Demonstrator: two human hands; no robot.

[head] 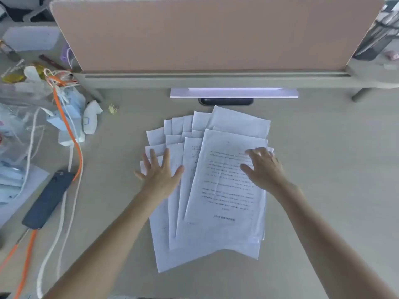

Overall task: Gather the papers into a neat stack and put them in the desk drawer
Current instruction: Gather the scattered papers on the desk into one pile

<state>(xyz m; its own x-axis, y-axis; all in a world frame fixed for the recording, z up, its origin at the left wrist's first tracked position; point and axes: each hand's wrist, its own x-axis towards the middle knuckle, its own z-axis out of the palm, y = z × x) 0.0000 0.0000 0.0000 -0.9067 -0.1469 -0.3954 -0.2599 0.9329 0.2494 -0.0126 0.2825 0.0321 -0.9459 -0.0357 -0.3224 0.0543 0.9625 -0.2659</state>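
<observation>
White papers (216, 190) lie fanned out in the middle of the beige worktop (323, 169), overlapping one another; the top sheet carries printed lines, and the sheets under it spread to the left and to the far side. They are not yet one even stack. No drawer is in view.

The left hand (160, 175) lies flat on the left sheets, the fingers spread wide, the grip released; it presses on paper and holds nothing. The right hand (264, 167) rests on the right part of the top sheet with the fingers bent down to the paper near its right edge. Its grip is loose, not clenched, and it grasps no sheet that I can see.

Beyond the papers stands a brown divider (216, 33), with a pale flat object (234, 93) below it. At the left lie a dark blue flat case (48, 200), an orange cable (71, 134), a white cord (61, 223) and clear plastic bags (23, 117) holding small things that I cannot tell.
</observation>
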